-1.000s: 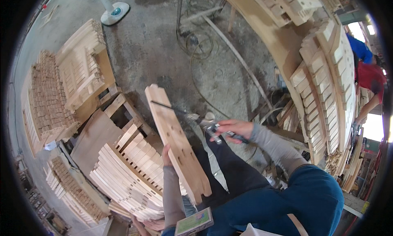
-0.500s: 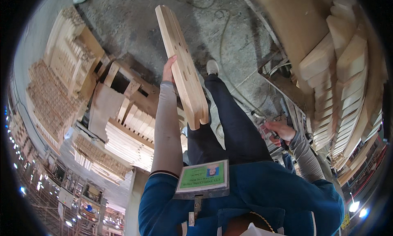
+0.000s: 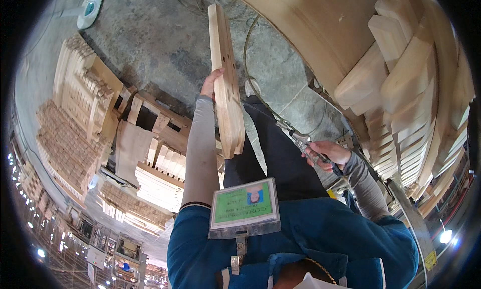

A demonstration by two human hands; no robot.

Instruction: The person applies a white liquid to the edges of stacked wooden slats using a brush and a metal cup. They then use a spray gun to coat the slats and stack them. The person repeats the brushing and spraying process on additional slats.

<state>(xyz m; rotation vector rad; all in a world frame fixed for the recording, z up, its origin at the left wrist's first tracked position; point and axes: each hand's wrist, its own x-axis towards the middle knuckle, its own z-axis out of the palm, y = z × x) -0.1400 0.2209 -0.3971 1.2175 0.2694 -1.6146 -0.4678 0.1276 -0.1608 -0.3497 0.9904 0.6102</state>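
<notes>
My left hand [image 3: 212,82] is closed round pale wooden slats [image 3: 226,96], seemingly two pressed side by side. They are long, with angled ends, and small holes and slots run along their face. The slats stand lengthwise in front of me, above my legs. In my right hand [image 3: 331,154] is a silvery metal air gun [image 3: 299,138], its front end pointing up and left toward the slats but apart from them. A thin hose [image 3: 246,51] curves over the floor near the gun; where it joins is hard to make out.
Stacked wooden parts with rounded ends [image 3: 408,88] lie at right on a broad wooden board [image 3: 310,28]. On the left are piles of cut wood [image 3: 70,138] and a wooden pallet [image 3: 160,111]. A white-and-green round object [image 3: 90,9] rests on the concrete floor [image 3: 150,38].
My right hand has brought the air gun up and left, closer to the slats. The slats are tilted more upright. The view has shifted, with more of the right-hand board showing.
</notes>
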